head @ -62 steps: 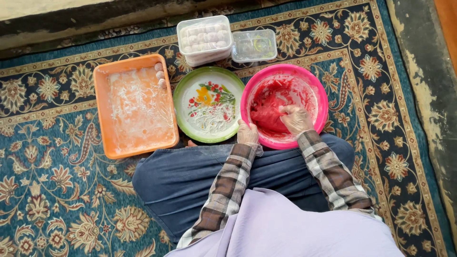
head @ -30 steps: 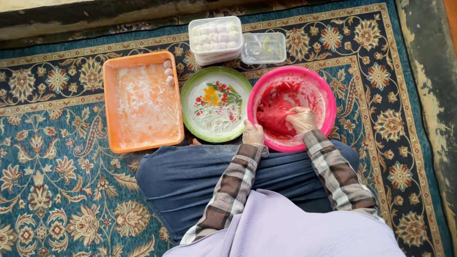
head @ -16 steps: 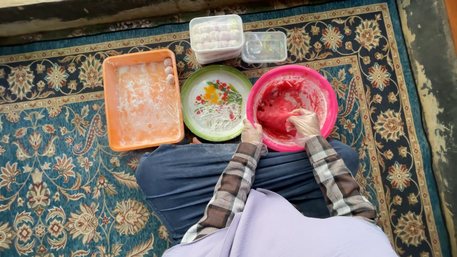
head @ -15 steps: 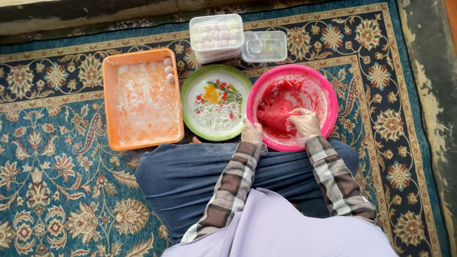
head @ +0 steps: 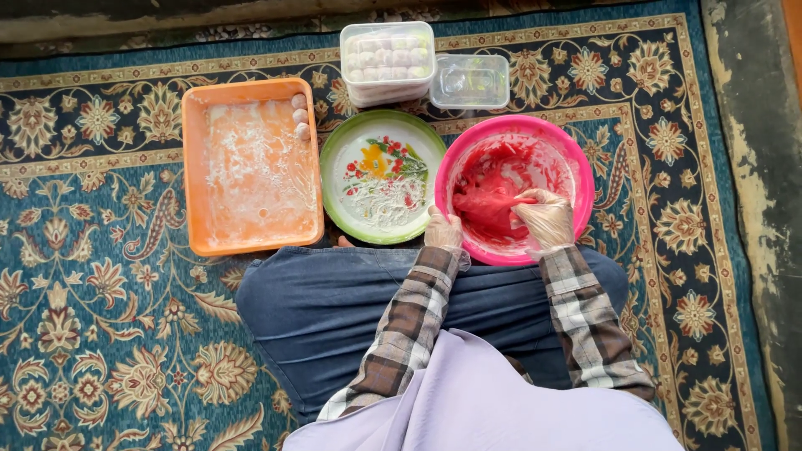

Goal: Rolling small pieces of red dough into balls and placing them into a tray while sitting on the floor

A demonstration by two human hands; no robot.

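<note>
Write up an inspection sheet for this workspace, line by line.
Surface: patterned blue carpet, person seated on it.
Job's things: pink bowl with red dough.
Clutter: floury orange tray with three dough balls; green-rimmed floral plate; clear box of balls; empty clear container.
Hands: gloved; left hand grips the bowl rim, right hand presses the dough.
Cables: nothing seen.
Surroundings: worn dark floor.

Home floor, patterned carpet [head: 100,334], food bowls, trays
</note>
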